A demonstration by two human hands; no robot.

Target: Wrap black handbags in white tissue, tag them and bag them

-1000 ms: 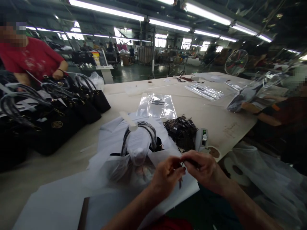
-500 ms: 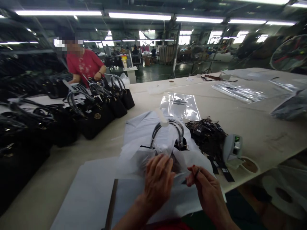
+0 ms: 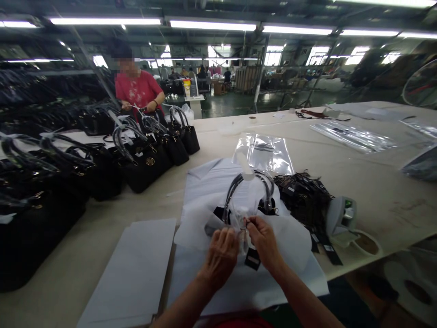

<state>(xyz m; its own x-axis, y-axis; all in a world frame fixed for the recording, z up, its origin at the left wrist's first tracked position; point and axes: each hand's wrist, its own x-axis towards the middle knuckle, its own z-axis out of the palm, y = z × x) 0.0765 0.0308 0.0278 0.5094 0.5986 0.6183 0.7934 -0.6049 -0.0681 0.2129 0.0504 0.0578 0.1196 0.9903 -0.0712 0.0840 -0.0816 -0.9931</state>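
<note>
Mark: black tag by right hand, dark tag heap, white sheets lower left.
Black tag [image 3: 252,258], head view: middle of its face.
Dark tag heap [image 3: 303,197], head view: pile's middle.
White sheets [image 3: 132,269], head view: upper surface.

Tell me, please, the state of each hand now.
Left hand: curled against thin white wrapping paper; grip cannot be told.
Right hand: closed, apparently holding the black rectangular tag hanging below.

The tag is black, the wrapping white, the heap at three o'clock brownish-black, the bags at nine black and gold, the shirt at ten red, blotched white.
</note>
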